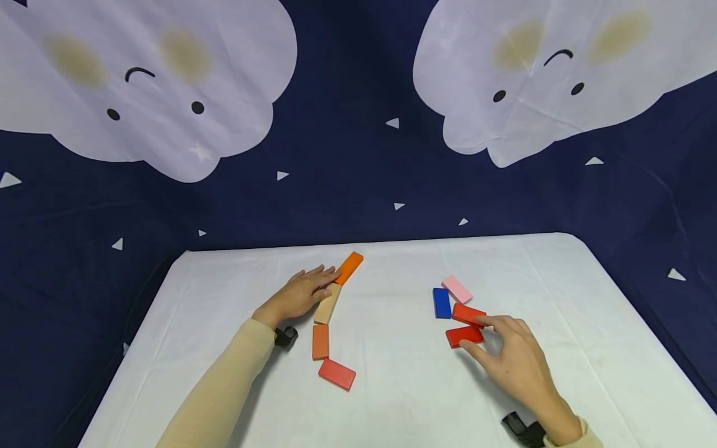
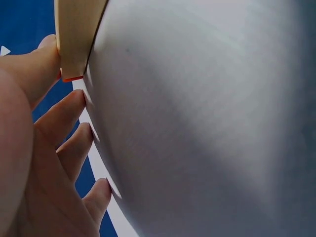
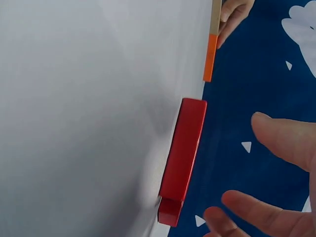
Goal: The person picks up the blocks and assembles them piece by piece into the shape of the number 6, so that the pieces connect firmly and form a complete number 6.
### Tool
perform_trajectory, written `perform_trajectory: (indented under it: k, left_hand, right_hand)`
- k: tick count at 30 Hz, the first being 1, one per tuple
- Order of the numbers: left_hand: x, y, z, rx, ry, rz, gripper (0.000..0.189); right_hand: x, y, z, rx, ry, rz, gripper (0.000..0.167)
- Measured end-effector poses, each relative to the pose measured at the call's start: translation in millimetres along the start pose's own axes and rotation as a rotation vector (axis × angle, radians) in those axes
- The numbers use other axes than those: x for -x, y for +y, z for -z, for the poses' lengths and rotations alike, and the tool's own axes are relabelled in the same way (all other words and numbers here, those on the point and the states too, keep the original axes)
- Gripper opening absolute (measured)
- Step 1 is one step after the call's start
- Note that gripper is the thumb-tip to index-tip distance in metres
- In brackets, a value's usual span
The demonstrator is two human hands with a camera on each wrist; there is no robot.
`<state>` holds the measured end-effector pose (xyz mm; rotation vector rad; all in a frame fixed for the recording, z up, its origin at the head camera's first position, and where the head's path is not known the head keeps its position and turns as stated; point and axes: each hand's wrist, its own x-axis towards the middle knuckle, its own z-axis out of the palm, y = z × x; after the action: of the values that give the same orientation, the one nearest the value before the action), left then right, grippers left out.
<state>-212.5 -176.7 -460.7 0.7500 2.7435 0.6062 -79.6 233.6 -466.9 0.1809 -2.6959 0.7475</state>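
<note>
While a flat red rectangular block [image 1: 467, 313] and its red twin [image 1: 463, 336] lie by the fingertips of the right hand [image 1: 514, 359], spread and gripping nothing, the left hand [image 1: 297, 296], fingers extended, touches a flat beige rectangular block [image 1: 327, 305]; beyond the right fingertips lie a blue block [image 1: 442, 303] and a pink block [image 1: 457, 289].

Left arm [image 1: 224, 386] outstretched, left hand [image 1: 297, 297] palm down, right hand [image 1: 516, 361], thumb [image 3: 285, 140] apart from fingers [image 3: 261, 212]
</note>
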Motion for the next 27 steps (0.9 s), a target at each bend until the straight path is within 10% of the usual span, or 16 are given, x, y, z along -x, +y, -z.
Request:
perform_trajectory:
  k: [11,27]
  left_hand:
    - [-1.2,-1.0,-1.3,-0.008,-0.001,-0.004,0.052]
    - [0.4,0.6,-0.6,0.002,0.002,-0.003,0.052]
  right_hand:
    - [-3.6,0.9,2.7,0.138,-0.205,-0.085,0.07]
    - [-9.9,-7.1,-7.6,0.186,-0.204,-0.034,0.08]
